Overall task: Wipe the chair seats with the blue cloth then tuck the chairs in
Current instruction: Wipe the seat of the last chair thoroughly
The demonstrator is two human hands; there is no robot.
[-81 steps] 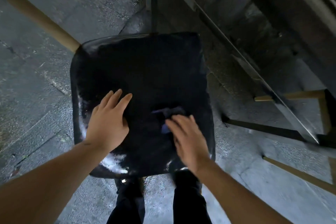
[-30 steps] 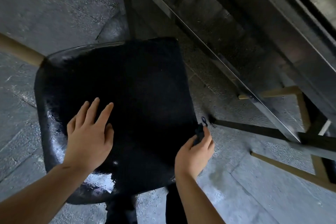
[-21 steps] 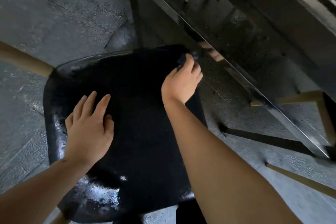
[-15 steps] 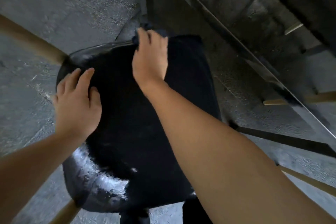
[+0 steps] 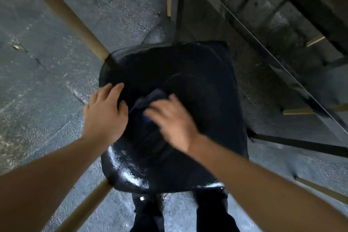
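A black glossy chair seat [image 5: 197,73] fills the middle of the head view, with pale wooden legs [image 5: 62,13] splaying out at the left. My left hand [image 5: 105,113] lies flat on the seat's left edge, fingers together. My right hand [image 5: 172,120], blurred by motion, presses the dark blue cloth [image 5: 148,98] against the seat's centre-left, close beside the left hand. Only a bunched part of the cloth shows past the fingers.
A glass-topped table [image 5: 244,24] with a dark frame runs diagonally across the upper right, next to the seat's far right corner. Wooden and dark bars [image 5: 301,145] of other furniture lie at the right. My dark trouser legs [image 5: 146,213] stand below the seat on grey stone floor [image 5: 37,81].
My right hand swept the cloth from the seat's right edge to its far edge, then back to the centre-left beside my left hand. The left hand stayed on the seat's left side.
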